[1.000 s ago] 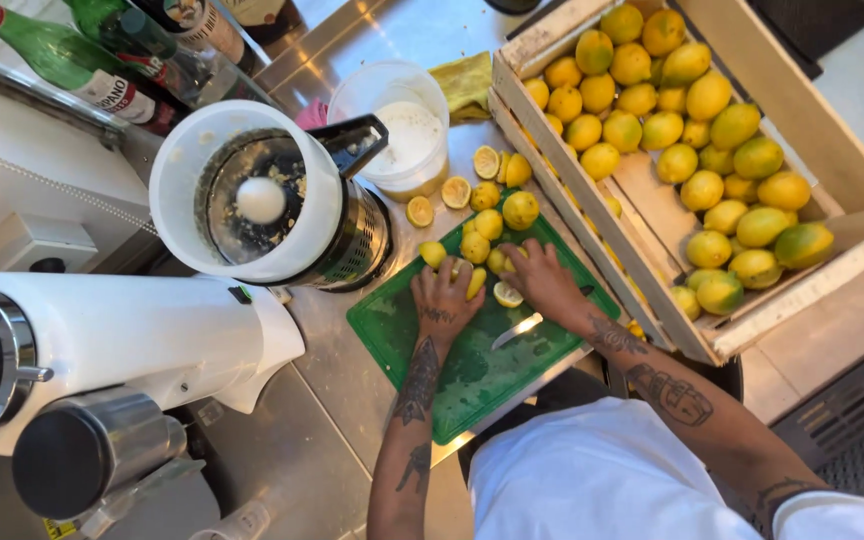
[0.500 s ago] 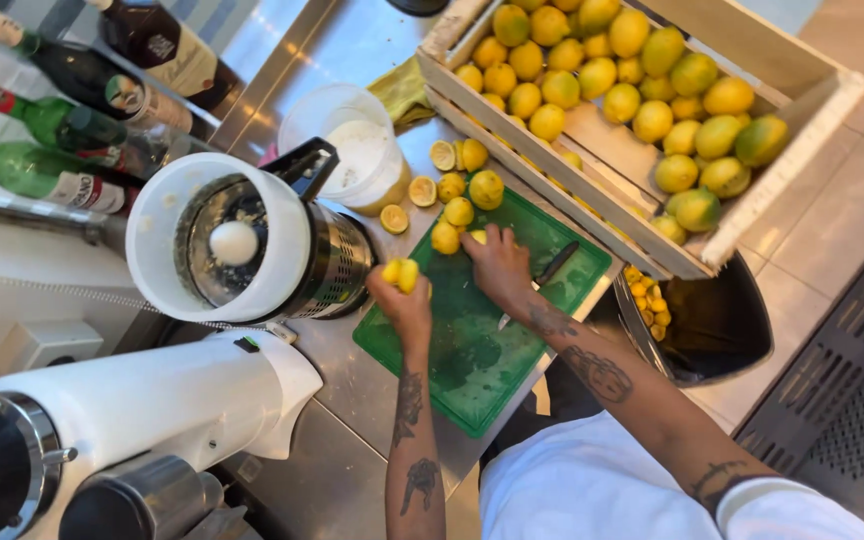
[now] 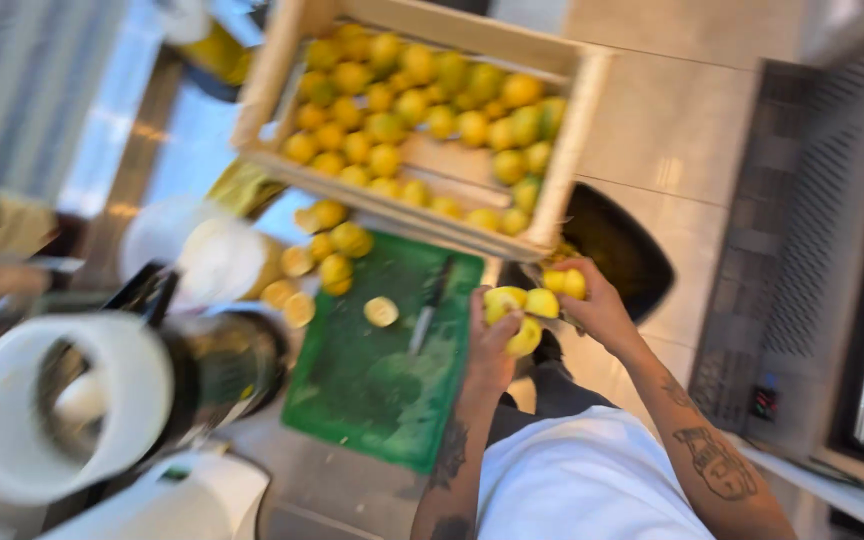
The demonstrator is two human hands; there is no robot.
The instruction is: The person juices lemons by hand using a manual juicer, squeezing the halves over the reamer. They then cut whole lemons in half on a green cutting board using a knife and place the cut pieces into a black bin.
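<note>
Green plastic cutting board (image 3: 372, 390), rectangular, lying on the steel counter (image 3: 327, 490) in front of me; the whole view is blurred.

My left hand (image 3: 492, 335): curled closed around squeezed yellow lemon pieces (image 3: 507, 300), at least 2 of them, held at the right edge of the board, past the counter's edge.

My right hand (image 3: 597, 305): closed on more yellow lemon pieces (image 3: 562, 282), held just beside the left hand and in front of the black bin (image 3: 622, 250), which sits low beside the counter, under the crate's corner.

On the board: 1 cut lemon half (image 3: 381, 311), face up, near the middle; a dark-handled knife (image 3: 427, 310) just right of it, lying free, touched by neither hand.

At the board's far left corner: a loose heap of yellow lemons and halves (image 3: 327, 260), some on the board, some on the counter.

Beyond the board: a pale wooden crate (image 3: 567, 160) filled with whole yellow and greenish lemons (image 3: 422, 110).

Left of the board: a white-rimmed citrus juicer (image 3: 72, 410) with a dark steel body; a round white tub (image 3: 222, 260) behind it.
</note>
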